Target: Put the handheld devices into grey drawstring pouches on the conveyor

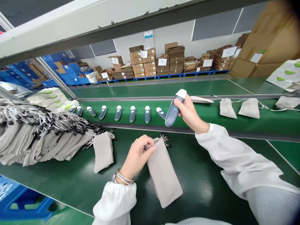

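Note:
My right hand is closed around a dark blue-grey oblong device with a white end, tilted above the green belt. Lower down, my left hand pinches the top edge of a light grey fabric pouch, which lies on the green table with others under it. Black-tipped cords bunch at the pouch's top. A row of similar devices lies on the belt, the nearest one just left of the held device. To the left of my left hand rests a small stack of grey pouches.
A large heap of corded pouches covers the table's left side. Filled pouches lie on the belt at the right. A metal beam crosses overhead. A blue plastic stool is at the lower left; cartons stand behind.

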The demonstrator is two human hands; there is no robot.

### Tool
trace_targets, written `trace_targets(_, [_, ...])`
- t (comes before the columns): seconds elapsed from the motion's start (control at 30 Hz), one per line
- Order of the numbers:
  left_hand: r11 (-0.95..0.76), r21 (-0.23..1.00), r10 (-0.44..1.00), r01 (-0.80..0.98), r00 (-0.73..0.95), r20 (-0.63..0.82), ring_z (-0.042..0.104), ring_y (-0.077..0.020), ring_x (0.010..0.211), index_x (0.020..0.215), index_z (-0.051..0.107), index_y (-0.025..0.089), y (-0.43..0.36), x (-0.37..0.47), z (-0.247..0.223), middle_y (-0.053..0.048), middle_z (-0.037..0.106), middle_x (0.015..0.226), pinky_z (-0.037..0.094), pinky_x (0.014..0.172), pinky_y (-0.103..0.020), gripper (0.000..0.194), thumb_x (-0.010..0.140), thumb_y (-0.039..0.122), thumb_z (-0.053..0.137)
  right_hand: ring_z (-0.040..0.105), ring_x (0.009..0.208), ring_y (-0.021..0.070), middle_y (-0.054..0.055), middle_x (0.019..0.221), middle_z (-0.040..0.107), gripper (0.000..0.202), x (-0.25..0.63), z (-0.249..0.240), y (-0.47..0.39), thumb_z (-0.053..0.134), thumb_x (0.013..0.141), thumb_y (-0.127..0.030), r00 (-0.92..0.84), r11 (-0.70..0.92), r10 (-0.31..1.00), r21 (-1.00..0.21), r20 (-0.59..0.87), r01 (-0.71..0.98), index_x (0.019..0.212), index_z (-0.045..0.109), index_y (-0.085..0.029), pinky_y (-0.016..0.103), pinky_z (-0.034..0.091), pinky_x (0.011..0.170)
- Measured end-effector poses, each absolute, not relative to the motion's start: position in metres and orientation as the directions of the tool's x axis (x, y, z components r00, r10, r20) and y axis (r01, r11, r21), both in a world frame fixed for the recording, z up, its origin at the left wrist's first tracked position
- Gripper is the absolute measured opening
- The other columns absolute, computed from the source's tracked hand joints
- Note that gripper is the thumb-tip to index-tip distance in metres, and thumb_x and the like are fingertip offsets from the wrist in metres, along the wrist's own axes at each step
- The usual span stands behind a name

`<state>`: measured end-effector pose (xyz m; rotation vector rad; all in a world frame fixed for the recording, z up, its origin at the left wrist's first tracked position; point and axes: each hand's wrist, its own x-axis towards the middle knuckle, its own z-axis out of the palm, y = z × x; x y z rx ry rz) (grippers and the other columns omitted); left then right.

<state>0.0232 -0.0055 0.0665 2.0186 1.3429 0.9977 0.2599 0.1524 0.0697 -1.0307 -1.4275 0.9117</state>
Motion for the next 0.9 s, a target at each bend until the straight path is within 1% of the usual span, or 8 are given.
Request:
trace_targets(0.17, [-0.465,0.791,0.885,0.398,0.205,0.417,0.05,-0.0131,0.073,0.077,0.06,0.02,-0.007,0.041,0.074,0.001,0.054,0.081,0.039,0.068,-0.027,0.014,0.089,0.019,0.068,0.049,0.052,0.0096,0.0,0.089,0.057,0.051,0.234,0.081,0.086,0.067,0.088,-0.058,-0.372,0.367,0.857,-0.929,0.356,-0.042,0.12,0.04,-0.028,0.024,0.037,0.042])
trace_targets(0.3, [-0.49,0.786,0.856,0.378,0.036,0.516,0.049,-0.0114,0.073,0.078,0.065,0.02,-0.01,0.051,0.077,0.0,0.056,0.087,0.04,0.064,-0.025,0.011,0.085,0.017,0.072,0.038,0.045,0.0069,-0.005,0.064,0.047,0.047,0.238,0.075,0.065,0.043,0.101,-0.062,-0.709,0.284,0.694,-0.953,0.125,0.11,0.111,0.059,-0.019,0.023,0.029,0.043])
trace_targets(0.4, [-0.443,0.83,0.878,0.34,-0.026,0.479,0.048,-0.0095,0.069,0.075,0.066,0.019,-0.009,0.051,0.079,-0.002,0.058,0.096,0.039,0.058,-0.023,0.012,0.081,0.02,0.076,0.035,0.049,0.007,-0.006,0.063,0.043,0.041,0.254,0.077,0.055,0.051,0.1,-0.055,-0.786,0.166,0.618,-0.977,-0.003,0.134,0.117,0.06,-0.02,0.021,0.025,0.044])
trace_targets(0.57, [-0.37,0.922,0.889,0.111,-0.246,0.386,0.041,-0.0064,0.054,0.087,0.063,0.021,0.004,0.038,0.071,0.004,0.052,0.077,0.034,0.05,-0.021,0.011,0.082,0.025,0.072,0.01,0.048,0.007,-0.01,0.06,0.016,0.019,0.302,0.1,0.046,0.065,0.092,-0.036,-0.505,-0.112,0.863,-0.968,0.019,-0.226,0.1,0.053,-0.025,0.019,0.015,0.041])
trace_targets(0.67, [-0.271,0.928,0.944,0.255,-0.12,0.309,0.044,-0.007,0.057,0.104,0.065,0.023,0.012,0.032,0.055,0.001,0.059,0.091,0.039,0.055,-0.022,0.019,0.085,0.027,0.068,0.011,0.047,0.0082,-0.01,0.059,0.016,0.017,0.325,0.117,0.054,0.066,0.089,-0.031,-0.234,0.03,0.965,-0.936,0.119,-0.35,0.096,0.051,-0.026,0.021,0.034,0.044])
trace_targets(0.73, [-0.228,0.851,0.955,0.474,-0.06,0.289,0.049,-0.0096,0.065,0.101,0.068,0.022,0.014,0.029,0.041,-0.001,0.061,0.098,0.044,0.064,-0.026,0.016,0.085,0.023,0.067,0.017,0.046,0.0089,-0.011,0.057,0.021,0.015,0.334,0.123,0.068,0.065,0.088,-0.026,-0.002,0.295,0.948,-0.885,0.317,-0.359,0.094,0.051,-0.026,0.028,0.05,0.06])
trace_targets(0.83, [-0.178,0.702,0.962,0.689,-0.028,0.272,0.054,-0.0143,0.074,0.091,0.068,0.021,0.015,0.026,0.023,-0.001,0.063,0.093,0.046,0.072,-0.03,0.012,0.082,0.014,0.065,0.037,0.05,0.0118,-0.008,0.06,0.04,0.016,0.336,0.117,0.104,0.058,0.089,-0.02,0.222,0.634,0.759,-0.772,0.612,-0.04,0.102,0.051,-0.027,0.035,0.053,0.075])
trace_targets(0.9, [-0.174,0.621,0.96,0.764,-0.01,0.281,0.057,-0.0171,0.079,0.087,0.067,0.021,0.016,0.025,0.016,-0.001,0.064,0.09,0.045,0.074,-0.032,0.013,0.079,0.01,0.067,0.052,0.06,0.0149,-0.001,0.08,0.06,0.032,0.332,0.102,0.133,0.057,0.089,-0.023,0.137,0.594,0.738,-0.733,0.66,0.332,0.12,0.049,-0.026,0.036,0.051,0.073])
